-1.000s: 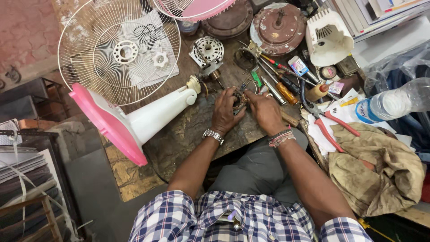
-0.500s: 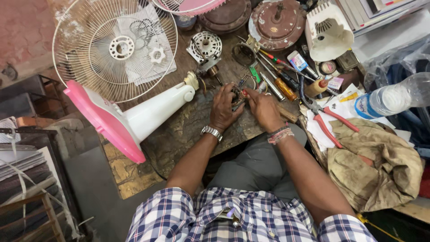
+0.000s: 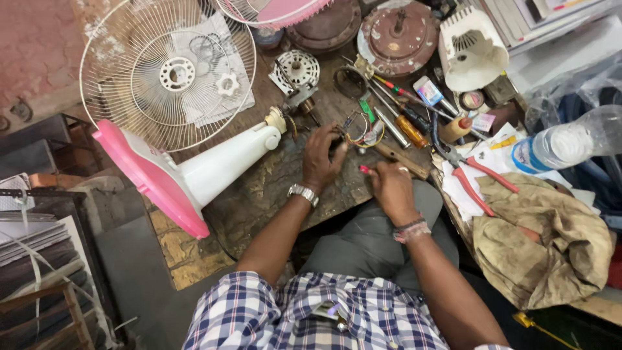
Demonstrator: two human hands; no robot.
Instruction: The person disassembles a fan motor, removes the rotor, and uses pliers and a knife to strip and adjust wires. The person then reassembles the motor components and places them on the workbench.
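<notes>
On the far left of the workbench (image 3: 259,194) lies a pink-and-white fan stand (image 3: 194,175), its long axis running up and right toward the hands, with a wire fan guard (image 3: 168,71) above it. Next comes the left hand (image 3: 322,159), fingers curled down onto a small bundle of coloured wires (image 3: 357,133) just beyond them. Right of it and nearer the body, the right hand (image 3: 389,188) is closed on a small red-tipped tool (image 3: 365,170) pointing left toward those wires. Screwdrivers (image 3: 405,123) and red pliers (image 3: 476,178) lie further right.
</notes>
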